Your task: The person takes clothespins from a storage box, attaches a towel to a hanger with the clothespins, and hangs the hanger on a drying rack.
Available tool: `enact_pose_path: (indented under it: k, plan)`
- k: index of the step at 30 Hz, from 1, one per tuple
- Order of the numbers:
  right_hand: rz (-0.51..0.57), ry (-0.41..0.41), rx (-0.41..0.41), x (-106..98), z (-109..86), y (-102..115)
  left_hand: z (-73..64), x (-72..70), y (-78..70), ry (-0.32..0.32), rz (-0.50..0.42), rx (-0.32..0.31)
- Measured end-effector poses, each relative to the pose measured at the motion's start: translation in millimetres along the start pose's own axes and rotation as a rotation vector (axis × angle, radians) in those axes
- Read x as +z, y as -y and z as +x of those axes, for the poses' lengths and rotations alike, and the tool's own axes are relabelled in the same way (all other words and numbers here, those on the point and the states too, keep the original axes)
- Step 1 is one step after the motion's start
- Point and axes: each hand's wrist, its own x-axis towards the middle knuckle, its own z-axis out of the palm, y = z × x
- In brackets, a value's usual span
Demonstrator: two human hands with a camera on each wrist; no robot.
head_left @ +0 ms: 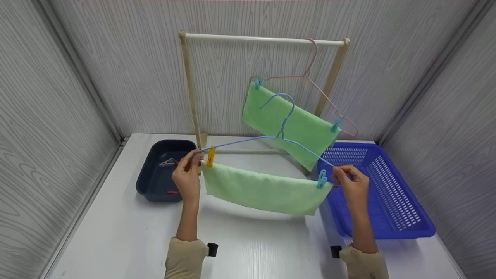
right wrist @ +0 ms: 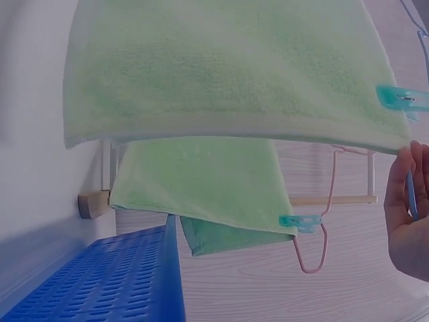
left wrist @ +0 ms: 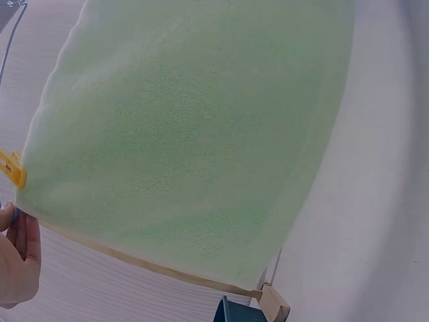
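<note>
A blue wire hanger (head_left: 285,131) is held up in front of the rack, its hook pointing upward and free of the bar. My left hand (head_left: 188,178) pinches its left end; my right hand (head_left: 352,186) pinches the right end. From it hangs a light green towel (head_left: 267,190), fixed by a yellow clothespin (head_left: 210,156) near the left hand and a teal clothespin (head_left: 322,179) near the right. In the left wrist view the towel (left wrist: 188,141) fills most of the picture. The right wrist view shows the teal clothespin (right wrist: 401,98) on the towel's edge, close to my fingertips.
Behind, a rack with a white bar (head_left: 248,38) carries a pink hanger (head_left: 307,73) with a second green towel (head_left: 267,116) clipped on, hanging tilted. A dark tub (head_left: 149,186) with clothespins stands left; a blue perforated basket (head_left: 422,228) stands right.
</note>
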Motion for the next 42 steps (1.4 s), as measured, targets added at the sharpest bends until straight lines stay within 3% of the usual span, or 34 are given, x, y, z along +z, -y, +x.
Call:
enact_pose_path:
  k: [5,12,17,25,29,36,39,42]
  plan:
    - [0.078,0.050,0.066,-7,-0.1,-8,-0.4,-0.4,0.8,-0.010,0.000,-0.018]
    - [0.251,0.181,-0.027,-13,-1.7,-12,0.5,-1.3,1.0,-0.004,-0.013,-0.053]
    - [0.365,0.239,-0.035,-15,-1.1,-16,0.6,-0.9,2.4,0.000,-0.029,-0.088]
    - [0.214,0.238,-0.095,-20,0.5,-22,2.1,-1.9,4.8,-0.025,-0.041,-0.184]
    - [0.195,0.201,-0.112,-19,1.2,-23,2.6,-2.0,6.1,-0.025,-0.038,-0.212]
    - [0.074,0.091,-0.054,-19,0.1,-20,3.6,-1.9,8.8,-0.047,-0.079,-0.261]
    - [0.038,0.084,-0.026,-20,-0.2,-20,4.3,-1.2,10.3,-0.059,-0.095,-0.281]
    - [0.027,0.098,0.005,-20,-0.2,-18,5.1,-0.2,23.2,-0.081,-0.111,-0.290]
